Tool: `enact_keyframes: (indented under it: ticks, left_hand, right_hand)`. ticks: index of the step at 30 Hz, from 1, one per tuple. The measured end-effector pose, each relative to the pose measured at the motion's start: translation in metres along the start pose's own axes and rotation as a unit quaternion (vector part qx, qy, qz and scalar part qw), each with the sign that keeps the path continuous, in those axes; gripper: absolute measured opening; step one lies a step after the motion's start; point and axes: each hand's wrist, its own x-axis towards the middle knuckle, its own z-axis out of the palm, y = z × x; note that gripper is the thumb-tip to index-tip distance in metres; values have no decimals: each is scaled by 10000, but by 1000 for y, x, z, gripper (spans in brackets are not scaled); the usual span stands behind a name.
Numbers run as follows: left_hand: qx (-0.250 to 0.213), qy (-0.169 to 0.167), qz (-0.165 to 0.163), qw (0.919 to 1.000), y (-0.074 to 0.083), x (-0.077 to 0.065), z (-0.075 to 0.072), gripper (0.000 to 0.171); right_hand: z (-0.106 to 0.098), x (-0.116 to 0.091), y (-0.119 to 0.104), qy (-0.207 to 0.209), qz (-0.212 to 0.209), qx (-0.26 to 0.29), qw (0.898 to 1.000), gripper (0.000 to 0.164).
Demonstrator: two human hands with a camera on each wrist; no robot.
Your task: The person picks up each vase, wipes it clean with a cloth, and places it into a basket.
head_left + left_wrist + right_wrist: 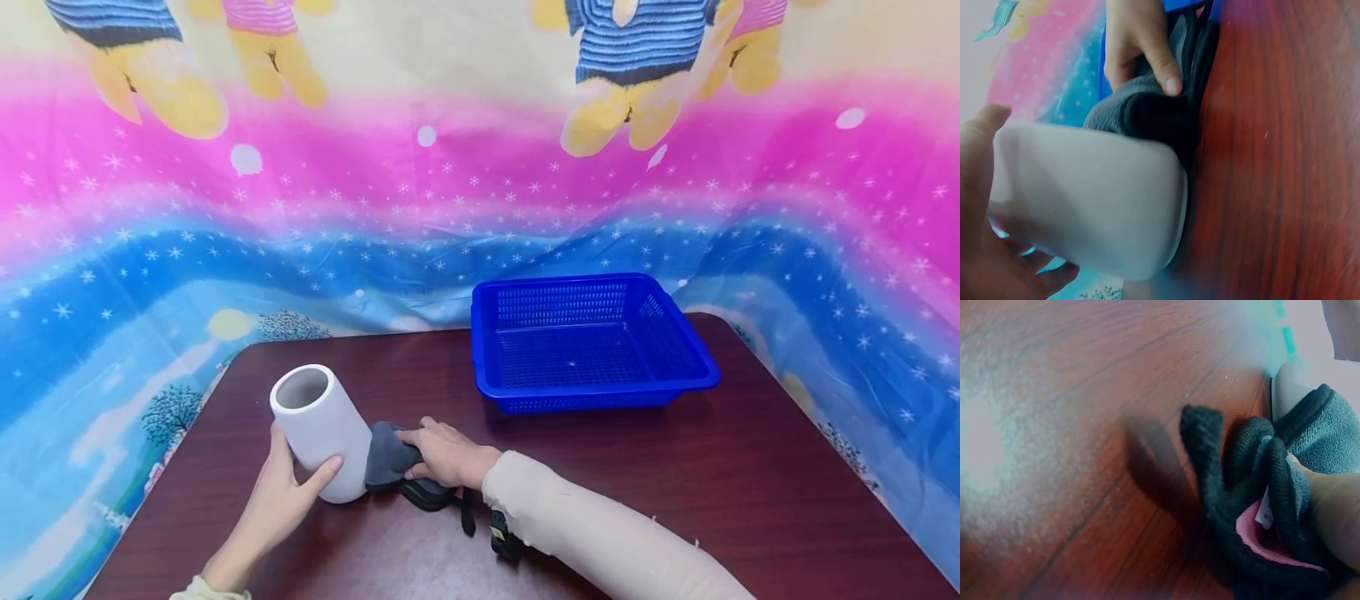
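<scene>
PLACE: cloth-walled tabletop nook | ROOM TYPE: unclear | SIGNS: cartoon-print cloth (427, 196) around wood-grain table (750, 467)

The smooth, tapering white vase (341, 442) is plain, greyish inside. The soft grey fabric item (386, 457) has black edging, a pink lining (1254, 536) and a small white tag (1265, 511). The rectangular plastic basket (600, 390) is solid deep blue; the wooden table (420, 375), reddish-brown with darker streaks. The cloth backdrop (375, 150) bands cream, pink and blue, with white snowflakes. The long fabric sleeve (600, 517) is cream.

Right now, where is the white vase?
In the head view, the white vase is left of center, in the grip of the left hand, with the gray cloth item just to its right.
</scene>
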Motion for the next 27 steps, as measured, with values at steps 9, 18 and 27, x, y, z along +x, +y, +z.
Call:
enact_keyframes:
  ticks: [9,18,27]
  left_hand:
    - [-383,911,23,9951,15,-4,14,106]
    - [-311,1343,-477,9893,27,-2,22,103]
    - [-93,1824,-934,9787,30,1,31,101]
  right_hand:
    - [2,1,2,-34,29,44,10000,66]
    - [1,1,1,-35,30,72,10000,66]
    - [1,0,2,14,-8,141,9999,66]
